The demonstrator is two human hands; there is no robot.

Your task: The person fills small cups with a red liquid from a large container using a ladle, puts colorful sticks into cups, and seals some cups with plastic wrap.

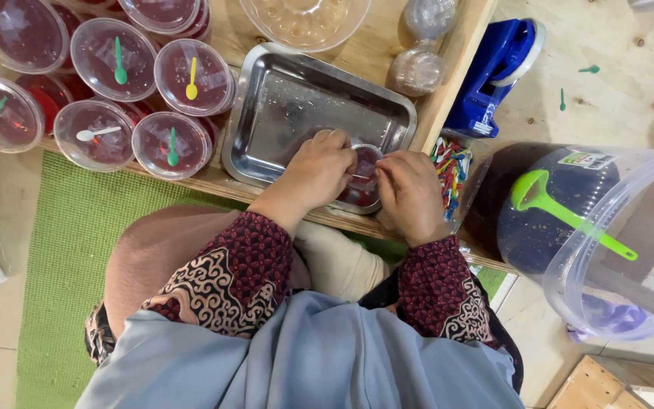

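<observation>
Both hands close on a small clear cup (363,176) of red filling, left hand (319,170) and right hand (410,195) gripping it at the near edge of the steel tray (297,106). Left of the tray, lidded cups (115,83) crowd the wooden board (372,45); right of it, a big clear bucket (607,227) with a green scoop (562,212). A green mat (70,250) lies below.

On the worktop (387,53) a metal tray (281,113) sits in the middle, and a small lidded cup (365,178) stands in its near right corner between the left hand (319,170) and the right hand (410,193). Left of the tray cluster sealed cups with spoons on top (115,64). Right of it lies a pile of small spoons (452,159), then a tilted bucket (592,227) with a ladle (562,212) in it. A tape dispenser (497,72) stands behind the spoons.
</observation>
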